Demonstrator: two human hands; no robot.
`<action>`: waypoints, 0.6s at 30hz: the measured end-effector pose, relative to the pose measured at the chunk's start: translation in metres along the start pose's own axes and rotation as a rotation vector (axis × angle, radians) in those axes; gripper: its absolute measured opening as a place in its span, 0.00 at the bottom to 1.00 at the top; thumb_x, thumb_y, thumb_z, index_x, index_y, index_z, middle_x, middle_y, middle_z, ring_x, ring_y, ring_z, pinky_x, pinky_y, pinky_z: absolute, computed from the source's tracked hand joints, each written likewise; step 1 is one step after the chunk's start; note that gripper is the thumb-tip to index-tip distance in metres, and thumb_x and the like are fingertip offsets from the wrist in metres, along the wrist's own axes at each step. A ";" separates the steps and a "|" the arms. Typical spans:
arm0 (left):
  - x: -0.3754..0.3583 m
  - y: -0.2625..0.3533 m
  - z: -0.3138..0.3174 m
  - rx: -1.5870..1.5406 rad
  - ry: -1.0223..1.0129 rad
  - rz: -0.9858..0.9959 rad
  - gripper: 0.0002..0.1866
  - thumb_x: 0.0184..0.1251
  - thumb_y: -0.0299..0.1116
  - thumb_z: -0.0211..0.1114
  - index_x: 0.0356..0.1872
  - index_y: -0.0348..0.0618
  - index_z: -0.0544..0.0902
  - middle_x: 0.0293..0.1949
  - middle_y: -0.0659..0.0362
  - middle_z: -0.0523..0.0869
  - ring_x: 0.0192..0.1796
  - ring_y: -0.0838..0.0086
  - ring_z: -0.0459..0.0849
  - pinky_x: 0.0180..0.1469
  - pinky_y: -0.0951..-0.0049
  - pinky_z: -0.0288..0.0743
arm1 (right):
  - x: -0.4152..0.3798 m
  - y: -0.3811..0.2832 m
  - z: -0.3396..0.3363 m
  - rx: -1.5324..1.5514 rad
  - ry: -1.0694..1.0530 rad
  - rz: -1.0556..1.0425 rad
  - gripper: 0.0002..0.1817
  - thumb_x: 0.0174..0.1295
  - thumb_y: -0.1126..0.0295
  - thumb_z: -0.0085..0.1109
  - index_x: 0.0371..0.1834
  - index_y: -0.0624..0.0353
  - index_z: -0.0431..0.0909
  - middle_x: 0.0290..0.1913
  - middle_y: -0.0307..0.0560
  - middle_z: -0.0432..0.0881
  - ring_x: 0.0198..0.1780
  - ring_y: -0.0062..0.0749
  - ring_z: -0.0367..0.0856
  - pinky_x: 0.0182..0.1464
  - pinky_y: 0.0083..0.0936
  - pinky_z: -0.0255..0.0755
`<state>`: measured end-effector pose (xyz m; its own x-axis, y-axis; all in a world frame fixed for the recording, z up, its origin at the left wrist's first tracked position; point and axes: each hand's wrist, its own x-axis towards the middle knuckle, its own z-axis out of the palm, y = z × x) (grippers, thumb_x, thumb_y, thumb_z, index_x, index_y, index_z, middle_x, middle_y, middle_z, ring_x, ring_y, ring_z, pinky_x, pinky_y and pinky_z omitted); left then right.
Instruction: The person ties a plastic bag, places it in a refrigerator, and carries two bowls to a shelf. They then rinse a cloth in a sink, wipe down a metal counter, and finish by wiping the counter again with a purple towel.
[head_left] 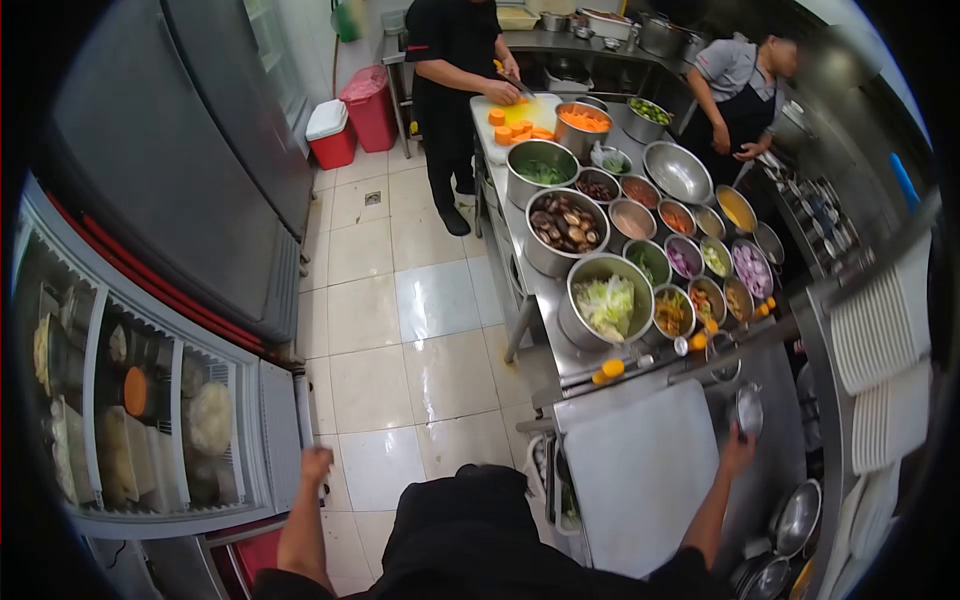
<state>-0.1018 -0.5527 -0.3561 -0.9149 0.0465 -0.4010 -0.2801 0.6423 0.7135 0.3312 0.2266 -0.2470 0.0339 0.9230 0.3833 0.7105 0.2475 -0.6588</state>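
At the right, my right hand [738, 450] grips the rim of a small metal bowl [748, 410] over the steel counter, just beyond a white cutting board [642, 470]. On the left side, my left hand [317, 466] has its fingers curled in beside the fridge's edge; whether it holds anything is too small to tell. The glass-topped fridge [262, 430] stands left of that hand, with containers inside. Metal pots of lettuce [608, 305] and mushrooms [568, 224] stand farther up the counter.
A person in black [450, 100] cuts orange pieces on a board [487, 140] at the top. Another person [735, 95] stands behind the counter at the upper right. Stacked plates [880, 340] line the right shelf. Red bins [370, 110] stand on the tiled floor [375, 370].
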 end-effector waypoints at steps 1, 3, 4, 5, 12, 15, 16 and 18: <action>0.015 0.066 -0.003 -0.033 0.079 -0.095 0.13 0.50 0.34 0.56 0.24 0.32 0.81 0.19 0.54 0.81 0.19 0.73 0.78 0.22 0.73 0.72 | -0.023 -0.061 -0.033 0.011 -0.071 0.052 0.21 0.50 0.57 0.67 0.32 0.65 0.75 0.26 0.44 0.77 0.26 0.25 0.73 0.30 0.25 0.68; 0.074 0.097 -0.001 -0.050 0.082 -0.068 0.13 0.51 0.35 0.57 0.26 0.33 0.81 0.20 0.55 0.81 0.21 0.74 0.78 0.21 0.74 0.72 | -0.051 -0.100 -0.079 0.156 -0.244 0.114 0.13 0.47 0.68 0.68 0.27 0.62 0.73 0.23 0.38 0.73 0.24 0.20 0.71 0.27 0.19 0.66; 0.090 0.121 0.003 -0.034 0.057 -0.063 0.13 0.52 0.35 0.57 0.28 0.33 0.81 0.20 0.56 0.81 0.21 0.75 0.78 0.21 0.74 0.72 | -0.062 -0.125 -0.098 0.250 -0.334 0.148 0.11 0.45 0.73 0.68 0.26 0.60 0.72 0.23 0.37 0.71 0.24 0.19 0.70 0.27 0.17 0.66; 0.100 0.141 0.010 -0.012 0.028 -0.062 0.13 0.53 0.36 0.57 0.29 0.33 0.81 0.20 0.56 0.81 0.21 0.75 0.78 0.21 0.74 0.72 | -0.073 -0.164 -0.114 0.277 -0.419 0.176 0.11 0.42 0.78 0.66 0.26 0.60 0.72 0.24 0.37 0.71 0.25 0.19 0.71 0.28 0.17 0.67; 0.170 0.161 0.063 0.317 -0.392 -0.267 0.14 0.55 0.37 0.60 0.34 0.34 0.81 0.25 0.55 0.83 0.25 0.72 0.81 0.24 0.73 0.76 | -0.091 -0.385 0.001 0.336 -0.763 -0.112 0.14 0.29 0.81 0.67 0.23 0.61 0.75 0.25 0.39 0.75 0.29 0.23 0.75 0.31 0.18 0.69; 0.164 0.154 0.061 -0.020 -0.341 -0.426 0.15 0.56 0.37 0.59 0.38 0.35 0.79 0.30 0.53 0.84 0.32 0.67 0.83 0.30 0.66 0.79 | -0.087 -0.476 0.102 0.339 -0.867 -0.372 0.14 0.27 0.75 0.70 0.21 0.60 0.76 0.24 0.40 0.77 0.28 0.26 0.76 0.30 0.20 0.68; 0.157 0.134 0.058 -0.119 -0.283 -0.520 0.14 0.57 0.36 0.59 0.39 0.35 0.78 0.31 0.52 0.83 0.32 0.66 0.83 0.31 0.64 0.78 | -0.088 -0.500 0.135 0.363 -0.891 -0.478 0.15 0.27 0.74 0.71 0.21 0.60 0.76 0.24 0.41 0.77 0.28 0.27 0.76 0.29 0.21 0.68; 0.135 0.111 0.049 -0.289 -0.144 -0.697 0.13 0.58 0.34 0.57 0.40 0.36 0.77 0.34 0.50 0.82 0.34 0.62 0.82 0.32 0.59 0.78 | -0.092 -0.558 0.197 0.432 -0.934 -0.641 0.15 0.28 0.73 0.72 0.22 0.60 0.77 0.23 0.42 0.77 0.27 0.28 0.77 0.29 0.21 0.69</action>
<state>-0.2423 -0.4377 -0.3594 -0.4575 -0.1838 -0.8700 -0.8613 0.3348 0.3821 -0.2064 0.0616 -0.0424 -0.8850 0.4094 0.2219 0.1131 0.6512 -0.7504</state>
